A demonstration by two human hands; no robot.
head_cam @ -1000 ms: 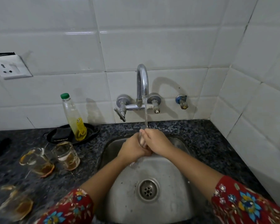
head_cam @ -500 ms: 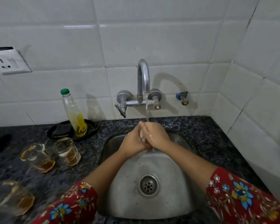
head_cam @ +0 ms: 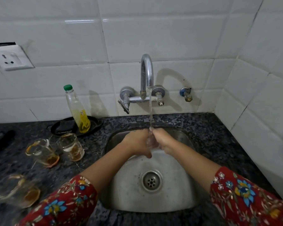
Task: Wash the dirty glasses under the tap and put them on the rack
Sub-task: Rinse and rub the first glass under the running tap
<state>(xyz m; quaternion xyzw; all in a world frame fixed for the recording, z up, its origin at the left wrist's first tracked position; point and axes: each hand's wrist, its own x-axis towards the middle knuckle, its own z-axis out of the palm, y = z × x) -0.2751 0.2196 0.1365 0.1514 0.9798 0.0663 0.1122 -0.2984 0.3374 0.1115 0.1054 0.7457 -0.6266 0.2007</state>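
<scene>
Sink stage, head view. The tap (head_cam: 147, 70) on the tiled wall runs; water (head_cam: 151, 108) falls in a thin stream into the gap btw. the L hand (head_cam: 136, 143) and R hand (head_cam: 164, 141), both over the back half of the sink (head_cam: 178, 193), beyond the drain (head_cam: 151, 181). The hands sit close together, fingers curled in toward each other. Sth. clear and wet glints btw. them, but whether it is a glass or only water cannot be told, so the grip is unclear. Three dirty glasses w/ brown dregs stand on the bench (head_cam: 211, 136) left of the sink: glass a (head_cam: 71, 146) near the sink's left rim, glass b (head_cam: 42, 152) just beside it on the left, glass c (head_cam: 15, 191) at the bench's front-left corner, blurred. Behind a and b, by the bench's back edge, a black tray (head_cam: 62, 128) carries a bottle (head_cam: 77, 110) w/ green cap and yellow liquid. Socket (head_cam: 11, 58) on the wall, upper left; small valve (head_cam: 185, 93) right of the tap. Red floral sleeves (head_cam: 64, 204) cover both upper forearms.
</scene>
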